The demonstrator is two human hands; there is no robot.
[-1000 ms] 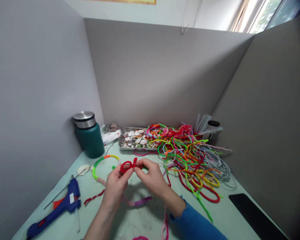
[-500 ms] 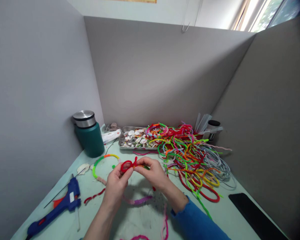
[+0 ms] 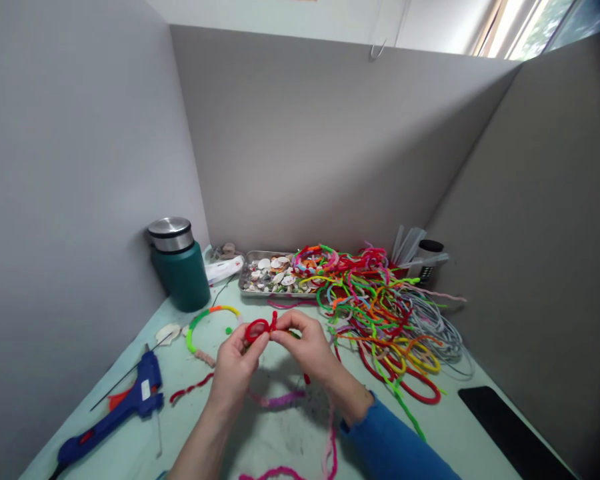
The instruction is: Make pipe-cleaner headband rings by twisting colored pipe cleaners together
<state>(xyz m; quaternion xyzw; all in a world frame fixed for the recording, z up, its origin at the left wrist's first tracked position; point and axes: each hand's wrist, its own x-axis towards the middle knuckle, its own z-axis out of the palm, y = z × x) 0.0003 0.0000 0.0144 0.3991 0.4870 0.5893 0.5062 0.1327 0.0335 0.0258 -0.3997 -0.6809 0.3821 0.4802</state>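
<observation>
Above the middle of the table, my left hand (image 3: pixel 237 363) pinches a red pipe cleaner (image 3: pixel 257 329) bent into a small loop. Thumb and fingers of my right hand (image 3: pixel 305 347) close on the same piece from the other side, and a short red end sticks up between the two hands. Part of the red piece is hidden behind my fingers. Behind my left hand lies a ring wrapped in coloured pipe cleaners (image 3: pixel 194 328), green, orange, yellow and pinkish. A purple pipe-cleaner length (image 3: pixel 283 400) rests on the table below my hands.
At the left are a blue glue gun (image 3: pixel 145 387) and a green bottle (image 3: pixel 184 280). A metal tray (image 3: pixel 250 293) of shells and small pieces stands at the back. Tangled pipe cleaners (image 3: pixel 375 313) spread to the right, near a black flat object (image 3: pixel 505 427).
The view has shifted slightly. Both hands stay together on the red pipe cleaner; its upright end now stands straighter and the loop looks a little rounder.
</observation>
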